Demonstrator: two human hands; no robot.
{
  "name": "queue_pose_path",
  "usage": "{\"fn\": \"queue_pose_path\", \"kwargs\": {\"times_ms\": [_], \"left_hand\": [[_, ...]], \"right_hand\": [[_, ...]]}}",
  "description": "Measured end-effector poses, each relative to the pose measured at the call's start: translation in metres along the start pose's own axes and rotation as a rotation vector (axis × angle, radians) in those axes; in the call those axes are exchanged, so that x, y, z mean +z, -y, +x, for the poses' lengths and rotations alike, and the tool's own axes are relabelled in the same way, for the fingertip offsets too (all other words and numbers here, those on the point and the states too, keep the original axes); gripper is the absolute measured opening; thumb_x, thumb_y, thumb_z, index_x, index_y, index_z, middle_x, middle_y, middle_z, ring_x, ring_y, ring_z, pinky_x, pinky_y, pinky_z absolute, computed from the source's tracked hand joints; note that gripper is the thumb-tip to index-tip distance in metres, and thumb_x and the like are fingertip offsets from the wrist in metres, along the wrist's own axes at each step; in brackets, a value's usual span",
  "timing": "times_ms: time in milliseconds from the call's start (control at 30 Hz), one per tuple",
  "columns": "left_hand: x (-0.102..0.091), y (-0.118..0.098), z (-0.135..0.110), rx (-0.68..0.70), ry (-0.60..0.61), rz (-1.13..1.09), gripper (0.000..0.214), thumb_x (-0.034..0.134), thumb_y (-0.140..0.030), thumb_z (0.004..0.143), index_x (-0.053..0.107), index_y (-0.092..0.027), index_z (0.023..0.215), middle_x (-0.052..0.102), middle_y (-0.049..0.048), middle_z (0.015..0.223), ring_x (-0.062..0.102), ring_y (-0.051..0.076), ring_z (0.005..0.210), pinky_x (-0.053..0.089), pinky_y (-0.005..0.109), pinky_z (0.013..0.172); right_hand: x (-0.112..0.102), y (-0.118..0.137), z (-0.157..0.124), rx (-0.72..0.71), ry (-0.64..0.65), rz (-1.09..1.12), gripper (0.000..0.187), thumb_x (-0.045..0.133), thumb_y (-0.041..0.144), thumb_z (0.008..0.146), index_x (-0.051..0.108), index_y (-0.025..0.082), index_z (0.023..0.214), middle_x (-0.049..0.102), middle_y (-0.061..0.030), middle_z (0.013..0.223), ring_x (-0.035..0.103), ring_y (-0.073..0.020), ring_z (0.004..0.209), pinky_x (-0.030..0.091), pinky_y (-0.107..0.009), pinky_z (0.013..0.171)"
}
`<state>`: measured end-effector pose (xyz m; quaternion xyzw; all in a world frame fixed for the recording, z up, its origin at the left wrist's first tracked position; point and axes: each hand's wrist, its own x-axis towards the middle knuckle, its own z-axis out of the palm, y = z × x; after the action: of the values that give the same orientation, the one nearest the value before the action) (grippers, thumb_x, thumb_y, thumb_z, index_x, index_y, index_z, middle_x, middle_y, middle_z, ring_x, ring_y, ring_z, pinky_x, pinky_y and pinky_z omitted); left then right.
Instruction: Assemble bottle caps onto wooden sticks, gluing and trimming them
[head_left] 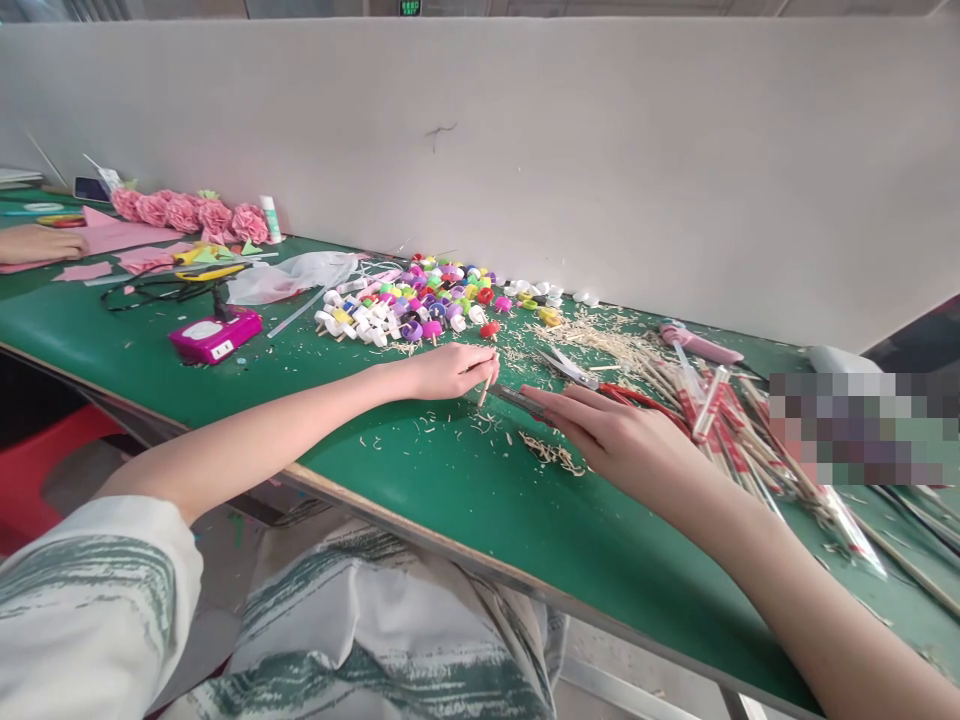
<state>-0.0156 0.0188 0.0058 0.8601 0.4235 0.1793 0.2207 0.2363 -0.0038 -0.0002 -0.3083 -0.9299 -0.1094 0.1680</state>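
Pinched in the fingers of my left hand (450, 371) is a short wooden stick (487, 388), tilted, its lower end near the table. My right hand (611, 430) is closed on a utility knife (517, 401), palm down, with the blade pointing left at the stick. Whether the blade touches the wood I cannot tell. Curled wood shavings (551, 452) lie under and around both hands. Just beyond my left hand is a heap of coloured bottle caps (431, 300), some with short sticks through them. Red-handled scissors (574, 370) lie open behind my right hand.
Sticks in red and clear wrappers (724, 420) cover the right side of the green table (420, 500). At left are a pink power socket (216, 336), plastic film (292, 277), pink paper flowers (182, 212) and a glue stick (271, 219). Another person's hand (45, 245) rests on pink paper.
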Motion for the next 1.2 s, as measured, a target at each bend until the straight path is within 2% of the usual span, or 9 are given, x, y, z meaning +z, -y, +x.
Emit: {"fn": "queue_pose_path", "kwargs": {"times_ms": [267, 467, 667, 800, 933, 1200], "left_hand": [[-0.001, -0.003, 0.0, -0.022, 0.014, 0.019, 0.039, 0.025, -0.037, 0.098, 0.056, -0.015, 0.091, 0.064, 0.0092, 0.094, 0.055, 0.015, 0.079, 0.039, 0.028, 0.075], [-0.003, -0.005, 0.0, -0.011, 0.02, 0.04, 0.037, 0.026, -0.036, 0.098, 0.055, -0.015, 0.089, 0.063, 0.0092, 0.093, 0.055, 0.015, 0.078, 0.039, 0.028, 0.074], [-0.001, 0.001, 0.001, 0.014, 0.001, 0.04, 0.037, 0.026, -0.039, 0.097, 0.054, -0.016, 0.089, 0.062, 0.0085, 0.092, 0.054, 0.015, 0.078, 0.038, 0.028, 0.072], [0.0, 0.006, 0.002, 0.03, -0.012, 0.053, 0.036, 0.026, -0.04, 0.097, 0.052, -0.016, 0.087, 0.061, 0.0072, 0.087, 0.052, 0.015, 0.074, 0.038, 0.028, 0.07], [0.001, 0.006, 0.002, 0.039, -0.022, 0.045, 0.035, 0.027, -0.039, 0.097, 0.051, -0.017, 0.085, 0.059, 0.0063, 0.083, 0.05, 0.014, 0.07, 0.037, 0.028, 0.068], [0.001, 0.003, 0.001, 0.056, -0.014, 0.042, 0.033, 0.027, -0.038, 0.097, 0.05, -0.017, 0.084, 0.06, 0.0071, 0.085, 0.051, 0.014, 0.072, 0.038, 0.028, 0.069]], "right_hand": [[0.006, -0.001, 0.0, -0.016, -0.106, -0.049, 0.042, 0.036, 0.04, 0.099, 0.062, 0.024, 0.127, 0.066, -0.0032, 0.082, 0.055, -0.0109, 0.057, 0.03, -0.023, 0.043], [0.009, -0.001, 0.0, 0.014, -0.067, -0.024, 0.04, 0.037, 0.044, 0.098, 0.067, 0.026, 0.116, 0.069, -0.0038, 0.083, 0.062, -0.0135, 0.067, 0.028, -0.024, 0.044], [0.012, 0.0, 0.001, 0.061, -0.087, -0.043, 0.04, 0.031, 0.041, 0.1, 0.065, 0.021, 0.106, 0.072, -0.0052, 0.09, 0.065, -0.0163, 0.074, 0.03, -0.024, 0.046], [0.019, 0.0, 0.0, 0.1, -0.077, -0.081, 0.044, 0.026, 0.044, 0.1, 0.062, 0.02, 0.101, 0.072, -0.0057, 0.084, 0.063, -0.0165, 0.063, 0.023, -0.025, 0.043], [0.022, 0.0, 0.0, 0.103, -0.003, -0.128, 0.049, 0.018, 0.047, 0.099, 0.059, 0.02, 0.098, 0.068, -0.0045, 0.071, 0.053, -0.0147, 0.047, 0.016, -0.024, 0.042], [0.021, 0.004, 0.002, 0.078, -0.023, -0.21, 0.056, 0.012, 0.05, 0.099, 0.057, 0.019, 0.088, 0.059, -0.0023, 0.056, 0.042, -0.013, 0.04, 0.01, -0.025, 0.042]]}}
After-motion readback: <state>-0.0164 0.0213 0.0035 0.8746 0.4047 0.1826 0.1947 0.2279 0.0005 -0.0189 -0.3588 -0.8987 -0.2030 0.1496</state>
